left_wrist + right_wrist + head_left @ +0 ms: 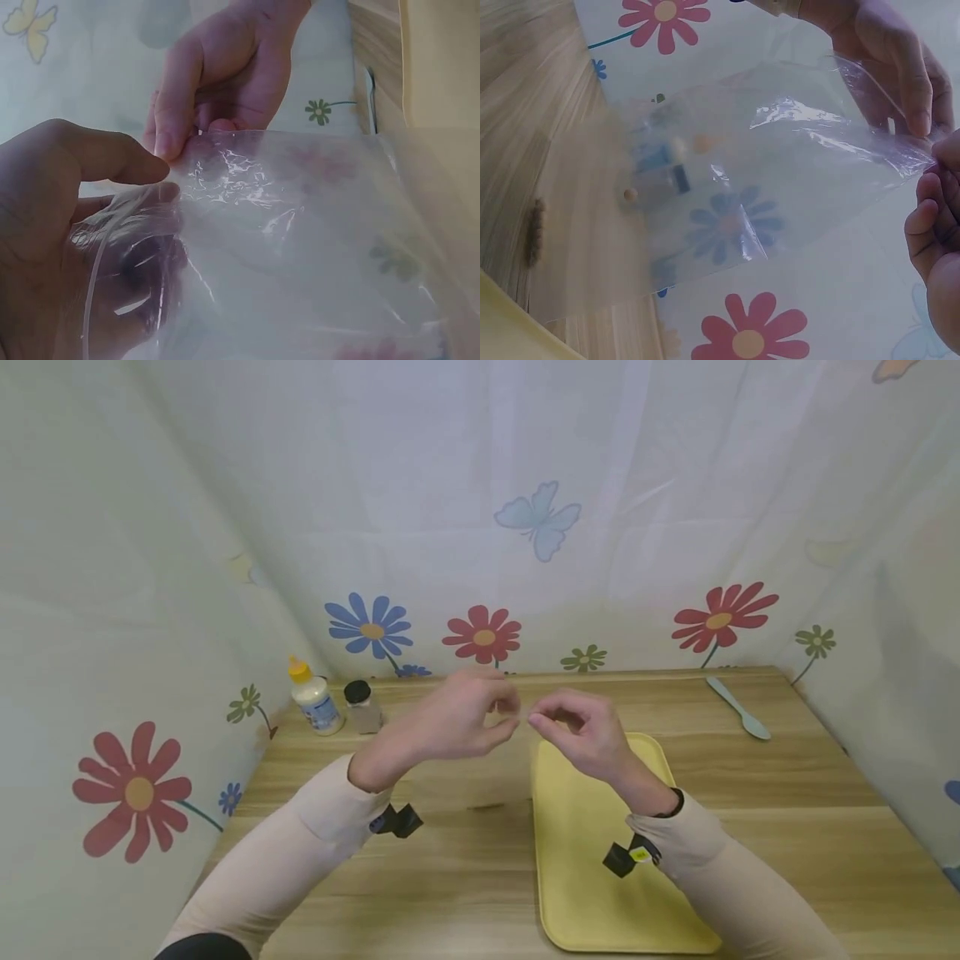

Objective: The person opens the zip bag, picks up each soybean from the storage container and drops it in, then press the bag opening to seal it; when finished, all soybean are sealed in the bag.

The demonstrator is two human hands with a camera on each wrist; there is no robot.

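Observation:
A clear plastic bag (300, 232) hangs between both hands, see-through and hard to make out in the head view. My left hand (472, 714) pinches the bag's upper edge between thumb and fingers; in the left wrist view some of those fingers show through the film. Close beside it, my right hand (585, 731) pinches the same edge near a corner, with thumb against curled fingers. In the right wrist view the bag (727, 172) spreads downward from the fingertips, and a small round hole shows toward its far end. I see nothing inside the bag.
A yellow tray (592, 893) lies under the right forearm. At the back left stand a white bottle (318, 706) with a yellow nozzle cap and a black-lidded jar (363, 708). A pale green spoon-like utensil (738, 708) lies back right. A flowered curtain (420, 552) surrounds the wooden table.

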